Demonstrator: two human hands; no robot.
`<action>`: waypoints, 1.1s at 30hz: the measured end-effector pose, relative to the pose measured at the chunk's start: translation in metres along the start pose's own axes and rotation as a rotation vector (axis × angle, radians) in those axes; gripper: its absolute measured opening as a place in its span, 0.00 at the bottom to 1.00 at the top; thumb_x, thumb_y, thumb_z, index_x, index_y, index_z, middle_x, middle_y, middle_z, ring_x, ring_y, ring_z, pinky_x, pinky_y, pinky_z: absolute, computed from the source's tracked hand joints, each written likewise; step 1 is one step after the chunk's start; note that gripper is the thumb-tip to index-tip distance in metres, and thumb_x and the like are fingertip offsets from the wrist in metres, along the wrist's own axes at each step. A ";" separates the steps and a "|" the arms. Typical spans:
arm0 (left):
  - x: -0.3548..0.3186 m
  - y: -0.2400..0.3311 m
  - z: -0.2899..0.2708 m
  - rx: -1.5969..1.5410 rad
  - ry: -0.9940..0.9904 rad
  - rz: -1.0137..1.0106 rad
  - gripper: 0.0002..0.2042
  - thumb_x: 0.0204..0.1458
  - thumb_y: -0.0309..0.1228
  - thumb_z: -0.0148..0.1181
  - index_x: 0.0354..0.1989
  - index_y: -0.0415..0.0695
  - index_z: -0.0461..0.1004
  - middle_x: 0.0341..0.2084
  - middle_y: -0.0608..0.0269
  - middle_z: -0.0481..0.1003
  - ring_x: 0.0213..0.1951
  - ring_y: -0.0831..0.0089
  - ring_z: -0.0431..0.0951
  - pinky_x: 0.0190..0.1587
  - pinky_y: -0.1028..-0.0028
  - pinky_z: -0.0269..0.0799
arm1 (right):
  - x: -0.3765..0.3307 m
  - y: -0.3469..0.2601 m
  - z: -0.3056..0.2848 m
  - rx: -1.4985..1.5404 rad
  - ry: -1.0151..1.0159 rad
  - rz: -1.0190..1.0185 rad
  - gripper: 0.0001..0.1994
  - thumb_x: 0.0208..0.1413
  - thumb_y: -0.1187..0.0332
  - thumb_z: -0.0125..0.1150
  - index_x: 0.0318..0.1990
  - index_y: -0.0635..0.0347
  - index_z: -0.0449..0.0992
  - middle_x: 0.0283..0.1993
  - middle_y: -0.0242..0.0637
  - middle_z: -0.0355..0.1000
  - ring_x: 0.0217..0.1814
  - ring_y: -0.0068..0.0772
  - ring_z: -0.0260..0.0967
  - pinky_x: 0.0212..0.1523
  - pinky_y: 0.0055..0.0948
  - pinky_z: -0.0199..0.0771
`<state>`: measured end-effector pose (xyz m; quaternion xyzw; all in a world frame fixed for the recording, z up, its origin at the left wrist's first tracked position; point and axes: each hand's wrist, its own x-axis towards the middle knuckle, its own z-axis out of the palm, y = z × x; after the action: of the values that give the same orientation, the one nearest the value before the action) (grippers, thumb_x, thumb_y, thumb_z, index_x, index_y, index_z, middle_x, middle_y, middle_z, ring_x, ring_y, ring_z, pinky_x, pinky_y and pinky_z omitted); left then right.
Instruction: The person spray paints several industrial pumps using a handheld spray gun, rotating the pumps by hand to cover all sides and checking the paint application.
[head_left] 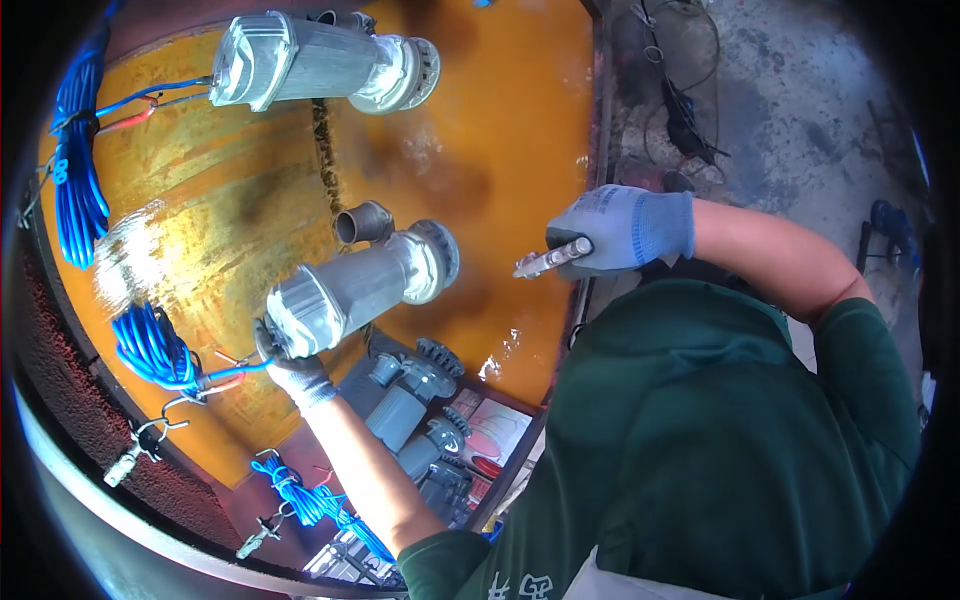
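My left hand (300, 380), in a grey-blue glove, grips the cable end of a silvery submersible pump (362, 285). A dark pipe outlet (365, 222) sticks out of the pump's side. My right hand (610, 232), gloved too, is closed around a metal spray gun (553, 259). The gun's nozzle points left toward the pump's flanged end, with a gap between. From the pump's cable end a blue cable runs to a coiled blue bundle (155, 345) beside a metal hook (155, 432). My fingertips on the pump are partly hidden.
Another silvery pump (325, 62) is farther off, its cable joined to a blue coil (78, 165). Several grey pumps (398, 410) stand near my left forearm. An orange-yellow panel (500, 130) lies behind the pumps. A dark hose (685, 120) is on the concrete floor (790, 110) at right.
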<state>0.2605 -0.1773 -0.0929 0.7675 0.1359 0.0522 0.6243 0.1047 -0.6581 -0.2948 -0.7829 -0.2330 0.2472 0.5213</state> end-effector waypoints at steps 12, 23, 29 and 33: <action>-0.061 -0.033 -0.051 -0.017 0.269 0.457 0.40 0.65 0.67 0.42 0.61 0.37 0.71 0.56 0.51 0.75 0.59 0.57 0.74 0.67 0.54 0.65 | 0.031 0.027 0.056 0.172 0.290 0.009 0.17 0.61 0.48 0.64 0.40 0.53 0.76 0.37 0.48 0.78 0.42 0.58 0.77 0.44 0.53 0.74; -0.067 -0.039 -0.039 0.262 0.402 0.142 0.21 0.64 0.35 0.60 0.65 0.46 0.72 0.60 0.57 0.75 0.62 0.64 0.72 0.64 0.62 0.62 | 0.057 0.055 0.063 0.170 0.303 -0.070 0.13 0.59 0.55 0.68 0.38 0.53 0.76 0.33 0.45 0.77 0.39 0.57 0.77 0.40 0.50 0.74; -0.021 -0.036 -0.098 0.385 0.418 0.078 0.20 0.63 0.38 0.62 0.59 0.41 0.76 0.52 0.60 0.79 0.53 0.69 0.76 0.54 0.67 0.65 | 0.068 0.060 0.063 0.231 0.369 -0.019 0.15 0.60 0.53 0.68 0.38 0.54 0.75 0.33 0.46 0.77 0.39 0.57 0.77 0.40 0.51 0.74; 0.001 -0.030 -0.105 0.540 0.393 0.141 0.18 0.64 0.40 0.62 0.54 0.40 0.79 0.42 0.66 0.79 0.42 0.73 0.75 0.42 0.70 0.66 | 0.071 0.061 0.048 0.244 0.455 -0.031 0.16 0.60 0.52 0.67 0.38 0.55 0.75 0.33 0.47 0.77 0.40 0.57 0.77 0.42 0.51 0.74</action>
<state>0.2306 -0.0722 -0.0995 0.8879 0.2089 0.2042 0.3555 0.1353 -0.6014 -0.3774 -0.7459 -0.0902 0.0828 0.6547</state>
